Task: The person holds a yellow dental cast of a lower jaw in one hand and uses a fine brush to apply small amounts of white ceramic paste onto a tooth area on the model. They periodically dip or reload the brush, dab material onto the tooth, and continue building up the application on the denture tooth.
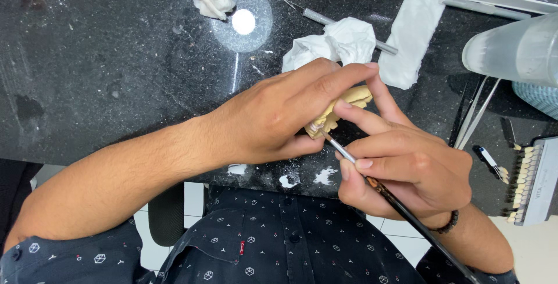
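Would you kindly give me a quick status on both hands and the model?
Left hand gripping pale yellow plaster dental model. Right hand holding thin dark-handled brush, tip at model. Crumpled white tissue lies behind, apart.

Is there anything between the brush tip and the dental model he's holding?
Nothing visible is in the way. The left hand holds the yellowish dental model above the black countertop, and the right hand holds the brush with its tip right at the model's teeth. The crumpled tissue lies behind, on the countertop.

Dark patterned short-sleeved shirt (279, 243), buttoned, dark beaded bracelet (446, 223)
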Tool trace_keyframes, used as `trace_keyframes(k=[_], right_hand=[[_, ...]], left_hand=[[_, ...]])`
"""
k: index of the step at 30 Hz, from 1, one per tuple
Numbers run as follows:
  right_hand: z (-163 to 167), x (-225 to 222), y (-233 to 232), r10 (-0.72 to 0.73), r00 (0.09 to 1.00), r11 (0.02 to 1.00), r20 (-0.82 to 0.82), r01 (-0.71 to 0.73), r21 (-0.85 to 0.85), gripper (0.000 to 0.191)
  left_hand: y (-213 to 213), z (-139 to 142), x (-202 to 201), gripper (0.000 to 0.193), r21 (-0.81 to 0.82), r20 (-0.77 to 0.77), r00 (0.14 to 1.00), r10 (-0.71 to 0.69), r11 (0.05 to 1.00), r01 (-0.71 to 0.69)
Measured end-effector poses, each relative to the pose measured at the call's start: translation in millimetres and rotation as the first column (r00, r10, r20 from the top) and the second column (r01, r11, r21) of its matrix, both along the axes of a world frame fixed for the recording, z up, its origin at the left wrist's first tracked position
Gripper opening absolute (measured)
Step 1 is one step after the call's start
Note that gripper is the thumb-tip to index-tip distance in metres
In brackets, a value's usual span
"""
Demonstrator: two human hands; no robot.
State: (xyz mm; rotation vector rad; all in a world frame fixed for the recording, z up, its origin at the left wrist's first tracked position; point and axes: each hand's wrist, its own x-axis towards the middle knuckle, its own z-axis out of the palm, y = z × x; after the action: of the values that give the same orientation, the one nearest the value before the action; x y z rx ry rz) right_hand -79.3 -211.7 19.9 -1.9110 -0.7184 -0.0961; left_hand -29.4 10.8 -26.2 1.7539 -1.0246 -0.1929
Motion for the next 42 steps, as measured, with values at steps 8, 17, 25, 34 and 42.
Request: trace_keyframes(k=[8, 17, 25, 34, 42], right_hand=[[-2.5, -3.2, -4.2, -0.036, 0.999, 0.995, -0.032, 0.039, 0.090, 0.020], [10.5, -3.4, -3.3, -0.025, 1.000, 0.997, 0.012, 0.024, 0.067, 0.024], [13.0, 1.9, 2.5, -0.001, 0.995, 1.000, 0.101, 0.001, 0.009, 0.024], [0.1, -3.5, 9.5, -0.085, 0.988, 0.988, 0.128, 0.067, 0.143, 0.021], [-11.2, -6.8, 8.2, -0.086, 0.987, 0.977, 0.133, 0.058, 0.204, 0.023]], left_hand=[[1.8, -22.0, -9.4, 0.079, -0.112, 0.030, 1.000, -0.004, 0.994, 0.008], [3.2, -35.9, -15.5, 0.077, -0.159, 0.126, 0.989, 0.079, 0.986, -0.059], [7.4, -48.1, -4.3, 0.074, -0.143, 0.260, 0.952, 0.162, 0.981, -0.128], [9.0, -43.0, 1.2, 0.081, -0.187, 0.399, 0.891, 0.217, 0.970, -0.153], [15.0, -37.5, 1.3, 0.085, -0.174, 0.407, 0.899, 0.158, 0.980, -0.094]])
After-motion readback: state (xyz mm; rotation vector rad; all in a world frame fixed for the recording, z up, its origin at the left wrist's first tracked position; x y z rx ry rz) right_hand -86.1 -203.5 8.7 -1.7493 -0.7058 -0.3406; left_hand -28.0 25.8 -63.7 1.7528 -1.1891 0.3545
